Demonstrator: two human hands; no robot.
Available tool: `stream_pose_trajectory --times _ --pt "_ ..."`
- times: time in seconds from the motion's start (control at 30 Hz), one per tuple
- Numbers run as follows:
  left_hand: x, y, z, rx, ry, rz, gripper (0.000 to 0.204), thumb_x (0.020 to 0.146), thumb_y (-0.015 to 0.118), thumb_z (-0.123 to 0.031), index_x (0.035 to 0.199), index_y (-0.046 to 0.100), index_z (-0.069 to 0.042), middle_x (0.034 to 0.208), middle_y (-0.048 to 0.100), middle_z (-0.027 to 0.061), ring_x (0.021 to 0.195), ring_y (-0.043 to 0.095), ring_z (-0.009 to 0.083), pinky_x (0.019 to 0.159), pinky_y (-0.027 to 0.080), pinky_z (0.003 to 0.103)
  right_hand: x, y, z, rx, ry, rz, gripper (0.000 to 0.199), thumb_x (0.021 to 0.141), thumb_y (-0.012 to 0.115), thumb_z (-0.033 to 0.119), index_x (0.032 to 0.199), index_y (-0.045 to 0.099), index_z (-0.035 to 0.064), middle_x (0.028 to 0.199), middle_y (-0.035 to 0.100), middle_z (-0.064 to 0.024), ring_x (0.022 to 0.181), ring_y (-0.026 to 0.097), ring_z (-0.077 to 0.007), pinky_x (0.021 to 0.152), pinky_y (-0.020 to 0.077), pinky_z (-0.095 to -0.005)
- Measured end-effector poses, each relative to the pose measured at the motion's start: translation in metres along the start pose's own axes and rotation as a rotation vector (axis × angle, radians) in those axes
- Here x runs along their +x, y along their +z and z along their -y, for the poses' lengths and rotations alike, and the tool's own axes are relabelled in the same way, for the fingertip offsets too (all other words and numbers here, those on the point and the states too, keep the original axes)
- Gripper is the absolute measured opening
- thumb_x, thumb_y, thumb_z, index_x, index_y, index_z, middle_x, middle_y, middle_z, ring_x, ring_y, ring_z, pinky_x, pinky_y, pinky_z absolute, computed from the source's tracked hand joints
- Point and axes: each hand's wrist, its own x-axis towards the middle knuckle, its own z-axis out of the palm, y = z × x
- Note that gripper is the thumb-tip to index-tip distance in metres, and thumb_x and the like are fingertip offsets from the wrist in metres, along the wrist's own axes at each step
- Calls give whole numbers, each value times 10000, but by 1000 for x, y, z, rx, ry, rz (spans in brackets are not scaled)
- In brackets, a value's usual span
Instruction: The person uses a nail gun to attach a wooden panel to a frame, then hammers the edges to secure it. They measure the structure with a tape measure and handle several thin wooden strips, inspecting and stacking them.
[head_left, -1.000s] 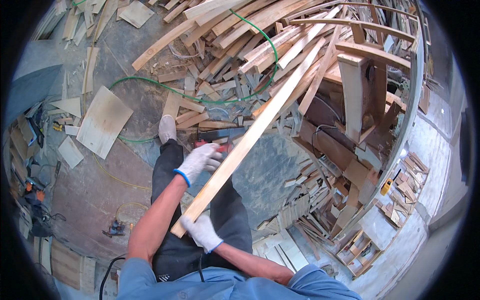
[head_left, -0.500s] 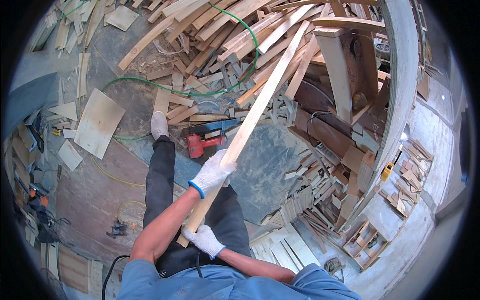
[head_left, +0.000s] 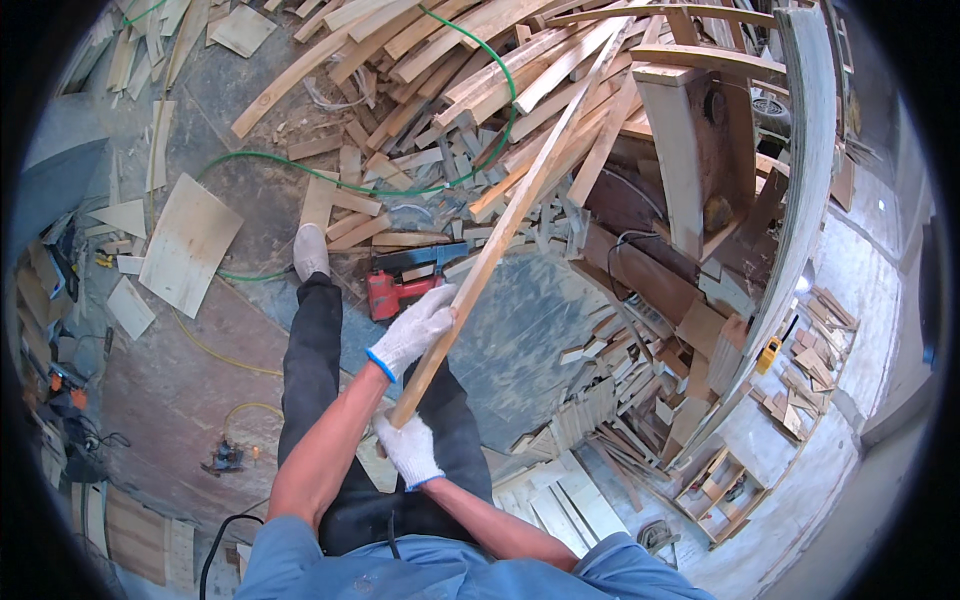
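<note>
While both gloved hands, left hand (head_left: pixel 415 328) and right hand (head_left: pixel 410 448), grip a wooden slat (head_left: pixel 510 220), offcuts (head_left: pixel 440 90) apparently litter the concrete floor (head_left: pixel 540 320).

A long, slender wooden batten (head_left: pixel 500 235), pale and straight-cut, slants from low centre up toward the upper right. Its near end sits between two gloved hands; its far end reaches over the heap of offcuts.

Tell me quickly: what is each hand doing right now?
Left hand: closed on the long wooden strip.
Right hand: closed on the strip's near end.
</note>
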Motion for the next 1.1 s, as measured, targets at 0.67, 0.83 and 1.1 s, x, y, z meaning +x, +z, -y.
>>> stream_pose_trajectory --times 0.67,0.83,1.1 --pt "-8 -45 21 -126 -325 -28 363 840 682 -283 1070 676 -2 836 665 41 713 612 126 687 487 294 209 -200 52 173 -415 -351 260 939 658 309 979 666 52 926 683 -82 826 668 -233 719 552 -380" --pt "-2 -51 8 22 -264 -72 390 854 689 -285 1116 674 3 823 670 63 711 624 145 691 495 311 288 -264 132 828 -266 -364 542 893 699 412 1281 591 48 1177 585 -87 1018 572 -235 870 508 -433" --pt "-1 -57 7 -129 -331 -29 386 853 699 -282 1113 684 3 809 671 51 715 636 125 688 507 308 269 -294 199 1231 -239 -429 693 939 563 490 1446 432 36 1398 484 -186 1360 451 -350 1145 374 -543"
